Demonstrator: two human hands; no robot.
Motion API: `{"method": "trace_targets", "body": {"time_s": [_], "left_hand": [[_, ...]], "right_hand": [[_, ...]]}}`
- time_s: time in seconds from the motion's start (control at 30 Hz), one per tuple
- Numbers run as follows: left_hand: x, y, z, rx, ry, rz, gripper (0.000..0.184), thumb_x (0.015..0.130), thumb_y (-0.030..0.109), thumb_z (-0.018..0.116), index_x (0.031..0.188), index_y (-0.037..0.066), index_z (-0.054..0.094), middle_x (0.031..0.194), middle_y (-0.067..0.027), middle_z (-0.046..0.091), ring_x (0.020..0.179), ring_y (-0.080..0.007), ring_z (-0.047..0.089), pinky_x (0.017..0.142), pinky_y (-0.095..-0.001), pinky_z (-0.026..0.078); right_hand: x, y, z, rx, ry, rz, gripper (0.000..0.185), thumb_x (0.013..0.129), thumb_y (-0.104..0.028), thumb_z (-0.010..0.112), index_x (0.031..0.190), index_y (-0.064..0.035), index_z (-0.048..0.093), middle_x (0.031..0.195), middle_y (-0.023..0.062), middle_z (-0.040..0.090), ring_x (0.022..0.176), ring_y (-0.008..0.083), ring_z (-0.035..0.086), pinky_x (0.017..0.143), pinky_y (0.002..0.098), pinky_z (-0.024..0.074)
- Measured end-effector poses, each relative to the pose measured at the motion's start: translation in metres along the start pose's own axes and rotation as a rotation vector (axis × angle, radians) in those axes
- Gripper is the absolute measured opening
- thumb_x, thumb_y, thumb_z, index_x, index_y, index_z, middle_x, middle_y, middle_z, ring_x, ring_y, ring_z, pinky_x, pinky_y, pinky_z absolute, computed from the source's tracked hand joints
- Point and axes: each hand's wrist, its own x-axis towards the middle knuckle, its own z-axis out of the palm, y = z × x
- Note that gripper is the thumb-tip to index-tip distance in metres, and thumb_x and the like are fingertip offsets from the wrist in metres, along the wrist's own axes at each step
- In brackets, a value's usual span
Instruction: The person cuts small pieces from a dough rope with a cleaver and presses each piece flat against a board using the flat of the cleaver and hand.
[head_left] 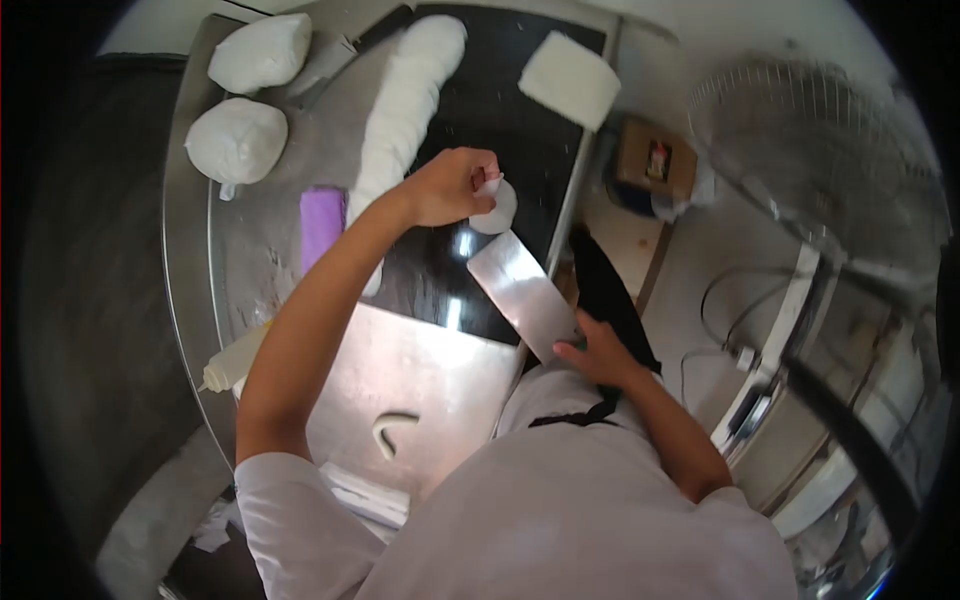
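My left hand (460, 187) reaches over the dark, shiny work surface (420, 265), with its fingertips pinched on the edge of a thin round white dough wrapper (495, 210). Just below the wrapper lies the wide, shiny blade of a cleaver (525, 292), slanting toward my body. At its near end my right hand (597, 350) grips it; the handle is mostly hidden. A bent strip of pale dough (392, 432) rests on the metal sheet (450, 380) in front of me.
A long lumpy white roll (410, 95) lies left of the dark surface, with a purple cloth (322, 228) beside it. Two white bundles (238, 140), a black-handled knife (385, 27), a white square pad (570, 80) and a squeeze bottle (232, 362) lie around. A fan (800, 150) stands right.
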Motion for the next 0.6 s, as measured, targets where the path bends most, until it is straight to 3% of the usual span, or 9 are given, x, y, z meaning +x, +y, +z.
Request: {"method": "trace_targets", "body": {"time_s": [0.13, 0.17, 0.2, 0.3, 0.37, 0.4, 0.47, 0.53, 0.6], "left_hand": [[0.049, 0.01, -0.042, -0.199, 0.17, 0.013, 0.033, 0.076, 0.004, 0.08, 0.101, 0.002, 0.06, 0.086, -0.0057, 0.064, 0.079, -0.0148, 0.062, 0.074, -0.0306, 0.051], [0.062, 0.017, -0.052, -0.317, 0.206, 0.051, 0.036, 0.076, 0.002, 0.08, 0.105, 0.003, 0.058, 0.089, -0.0043, 0.064, 0.08, -0.0129, 0.062, 0.074, -0.029, 0.051], [0.079, 0.024, -0.064, -0.365, 0.254, 0.057, 0.038, 0.079, -0.002, 0.079, 0.108, 0.003, 0.055, 0.093, -0.0038, 0.064, 0.083, -0.0119, 0.064, 0.076, -0.0276, 0.053], [0.128, 0.027, -0.089, -0.494, 0.402, 0.032, 0.039, 0.08, -0.001, 0.079, 0.11, 0.001, 0.055, 0.092, -0.006, 0.064, 0.086, -0.014, 0.066, 0.078, -0.0292, 0.055], [0.15, 0.002, -0.092, -0.483, 0.628, -0.161, 0.044, 0.083, 0.001, 0.081, 0.119, 0.0, 0.056, 0.103, -0.0083, 0.066, 0.088, -0.0167, 0.067, 0.076, -0.03, 0.056], [0.152, -0.013, -0.088, -0.49, 0.635, -0.175, 0.044, 0.083, 0.001, 0.081, 0.119, 0.0, 0.056, 0.103, -0.0083, 0.066, 0.088, -0.0167, 0.067, 0.076, -0.03, 0.056], [0.147, -0.024, -0.079, -0.353, 0.882, -0.449, 0.05, 0.086, 0.007, 0.081, 0.128, -0.001, 0.055, 0.105, -0.0087, 0.067, 0.088, -0.017, 0.066, 0.074, -0.0294, 0.054], [0.103, -0.015, -0.06, -0.576, 1.158, -0.392, 0.061, 0.083, 0.02, 0.085, 0.13, -0.002, 0.054, 0.095, -0.0068, 0.066, 0.083, -0.0149, 0.065, 0.072, -0.0278, 0.053], [0.026, -0.032, -0.025, -0.766, 1.218, -0.372, 0.06, 0.084, 0.024, 0.085, 0.129, 0.0, 0.056, 0.103, -0.0073, 0.065, 0.084, -0.0154, 0.063, 0.07, -0.0288, 0.051]], "right_hand": [[0.058, 0.0, -0.057, 0.097, -0.128, -0.029, 0.045, 0.093, -0.029, 0.074, 0.115, 0.0037, 0.053, 0.101, 0.0301, 0.07, 0.097, 0.0473, 0.069, 0.082, 0.047, 0.0535], [0.072, -0.003, -0.072, 0.036, -0.168, -0.023, 0.049, 0.093, -0.027, 0.075, 0.126, 0.0035, 0.055, 0.107, 0.0259, 0.072, 0.096, 0.0385, 0.073, 0.083, 0.0442, 0.0548], [0.084, -0.001, -0.082, 0.045, -0.191, -0.035, 0.049, 0.093, -0.027, 0.075, 0.126, 0.0035, 0.055, 0.107, 0.0259, 0.072, 0.096, 0.0385, 0.073, 0.083, 0.0442, 0.0548], [0.114, -0.01, -0.114, 0.006, -0.21, -0.009, 0.045, 0.092, -0.023, 0.074, 0.124, 0.003, 0.055, 0.104, 0.0238, 0.073, 0.1, 0.0364, 0.074, 0.086, 0.0424, 0.0556], [0.123, -0.011, -0.124, 0.059, -0.187, -0.033, 0.044, 0.092, -0.022, 0.073, 0.124, 0.003, 0.055, 0.104, 0.0233, 0.074, 0.1, 0.0362, 0.074, 0.086, 0.0419, 0.0557], [0.127, -0.013, -0.127, 0.102, -0.152, -0.059, 0.043, 0.092, -0.021, 0.073, 0.124, 0.003, 0.055, 0.104, 0.0228, 0.074, 0.1, 0.036, 0.074, 0.086, 0.0414, 0.0558], [0.133, -0.012, -0.135, 0.106, -0.176, -0.048, 0.043, 0.092, -0.021, 0.074, 0.124, 0.0033, 0.056, 0.104, 0.0231, 0.074, 0.1, 0.0362, 0.074, 0.086, 0.0412, 0.0557], [0.135, -0.018, -0.143, 0.097, -0.208, -0.04, 0.043, 0.092, -0.02, 0.074, 0.124, 0.0035, 0.057, 0.104, 0.0233, 0.074, 0.1, 0.0364, 0.074, 0.086, 0.041, 0.0556], [0.131, -0.032, -0.151, 0.092, -0.215, -0.044, 0.048, 0.09, -0.023, 0.076, 0.126, 0.0033, 0.056, 0.109, 0.0274, 0.072, 0.104, 0.0437, 0.071, 0.088, 0.046, 0.0553]]}}
